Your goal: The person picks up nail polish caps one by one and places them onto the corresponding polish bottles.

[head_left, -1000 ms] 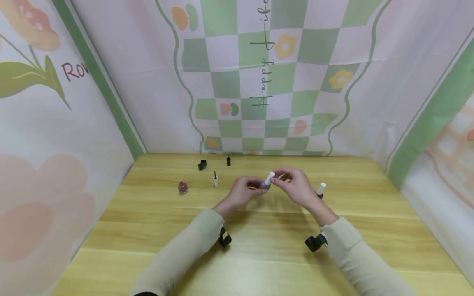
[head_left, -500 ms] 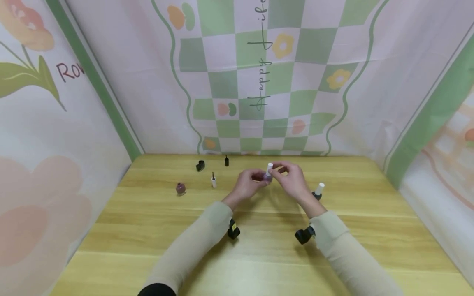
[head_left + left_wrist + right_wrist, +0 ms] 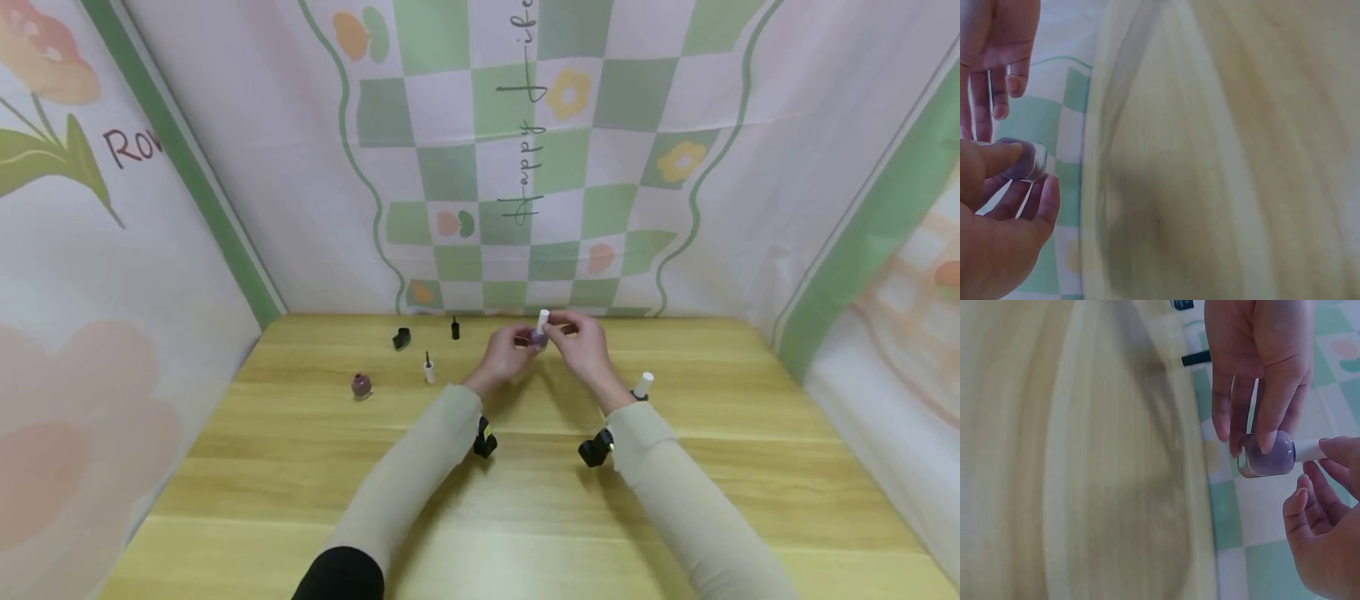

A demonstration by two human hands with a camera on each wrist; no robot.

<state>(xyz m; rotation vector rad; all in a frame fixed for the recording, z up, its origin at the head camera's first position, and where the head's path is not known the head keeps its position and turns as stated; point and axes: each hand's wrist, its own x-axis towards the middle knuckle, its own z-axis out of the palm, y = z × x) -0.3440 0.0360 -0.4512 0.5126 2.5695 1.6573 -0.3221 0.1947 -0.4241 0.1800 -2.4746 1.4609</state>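
Over the back part of the table, my left hand (image 3: 507, 353) grips a small nail polish bottle (image 3: 1271, 454) with purple polish, thumb on one side and fingertips on the other. The thumb and fingers of my right hand (image 3: 587, 345) pinch its white cap (image 3: 543, 320), which sits on the bottle's neck. In the head view the bottle stands nearly upright, cap on top. The left wrist view shows the bottle's clear glass base (image 3: 1039, 161) beyond the left fingertips.
Left on the table are an uncapped mauve bottle (image 3: 362, 386), a white brush cap (image 3: 429, 372), a black brush cap (image 3: 455, 330) and a small black bottle (image 3: 402, 338). A white-capped dark bottle (image 3: 643, 385) is partly hidden by the right arm. A patterned curtain (image 3: 517, 250) hangs behind.
Both hands have moved together toward the table's back edge, carrying the nail polish bottle. It has turned from tilted to nearly upright. The other bottles and caps stay in place.
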